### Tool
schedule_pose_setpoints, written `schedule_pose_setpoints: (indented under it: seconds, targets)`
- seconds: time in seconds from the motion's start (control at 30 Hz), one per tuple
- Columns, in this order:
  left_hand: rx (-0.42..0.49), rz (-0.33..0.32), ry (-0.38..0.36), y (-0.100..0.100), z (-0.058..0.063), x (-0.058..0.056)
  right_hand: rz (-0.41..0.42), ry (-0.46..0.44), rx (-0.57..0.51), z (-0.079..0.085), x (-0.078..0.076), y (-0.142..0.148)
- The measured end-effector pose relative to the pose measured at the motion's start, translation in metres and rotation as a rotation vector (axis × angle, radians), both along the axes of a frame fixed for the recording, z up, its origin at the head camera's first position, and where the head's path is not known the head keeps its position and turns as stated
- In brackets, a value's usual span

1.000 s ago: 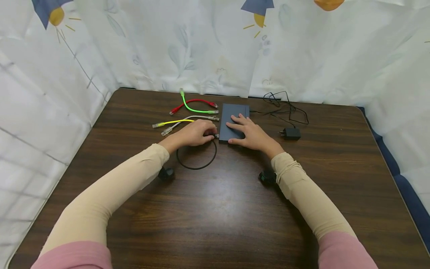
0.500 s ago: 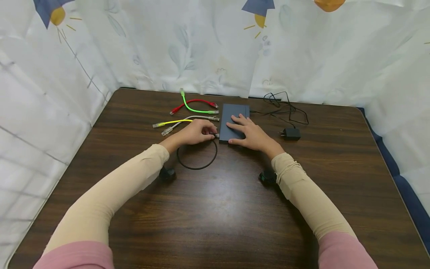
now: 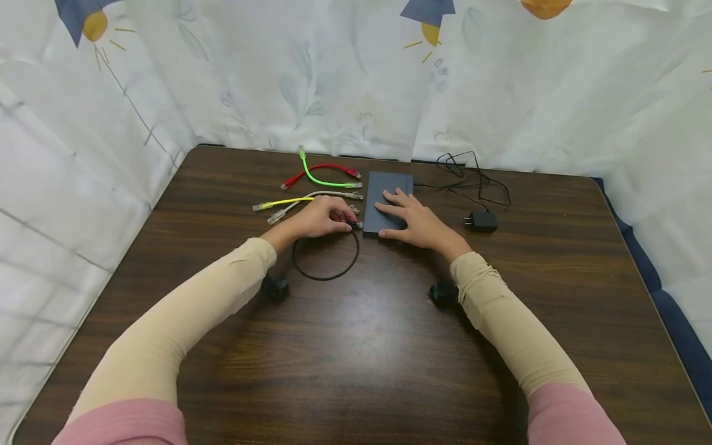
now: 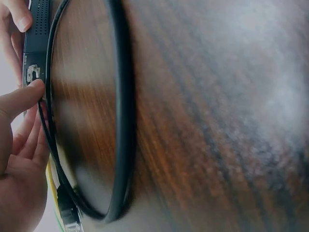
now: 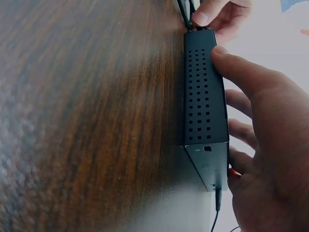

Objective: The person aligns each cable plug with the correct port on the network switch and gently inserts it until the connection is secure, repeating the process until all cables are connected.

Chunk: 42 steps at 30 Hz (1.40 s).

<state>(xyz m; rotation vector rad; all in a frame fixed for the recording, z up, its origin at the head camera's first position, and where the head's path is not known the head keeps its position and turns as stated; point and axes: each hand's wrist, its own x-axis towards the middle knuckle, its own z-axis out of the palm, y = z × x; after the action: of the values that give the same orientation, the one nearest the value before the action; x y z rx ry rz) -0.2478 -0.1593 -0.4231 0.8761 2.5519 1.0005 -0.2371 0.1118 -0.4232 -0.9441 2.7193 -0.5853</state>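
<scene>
A dark blue-grey network switch (image 3: pixel 384 182) lies flat towards the back of the table. My left hand (image 3: pixel 319 217) pinches one plug of a short black Ethernet cable (image 3: pixel 325 280) at the switch's left side. In the left wrist view, thumb and fingers hold that plug right at a port; how deep it sits cannot be told. The cable loops towards me, and its other plug (image 4: pixel 71 215) lies loose under the hand. My right hand (image 3: pixel 417 222) rests on the switch with fingers spread. The right wrist view shows its thumb along the vented side (image 5: pixel 199 96).
Left of the switch lie four short Ethernet cables: red (image 3: pixel 336 165), green (image 3: pixel 319 182), grey (image 3: pixel 334 193) and yellow (image 3: pixel 280 203). At the right, a thin black cord (image 3: pixel 478 179) runs from the switch to a power adapter (image 3: pixel 481 221). A white curtain (image 3: pixel 356 74) hangs behind the table.
My left hand has shifted slightly left and back, uncovering a clear plug beside its fingertips. My right hand and the switch stay in place.
</scene>
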Motion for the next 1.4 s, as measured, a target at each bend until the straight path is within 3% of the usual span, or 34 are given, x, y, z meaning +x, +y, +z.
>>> schedule_pose_setpoints:
  seconds: [0.27,0.87,1.4]
  targets:
    - [0.0,-0.032,0.036,-0.0017,-0.0003,-0.0001,0.011,0.004,-0.006,-0.0002,-0.0003,0.0008]
    - [-0.052,-0.034,0.093,0.0027,0.0039,-0.0012,0.013,-0.004,-0.005,0.0002,-0.0008,0.0004]
    - [-0.027,-0.047,0.159,0.0038,-0.0026,-0.005,0.0,0.001,0.003,-0.0019,-0.0011,0.0]
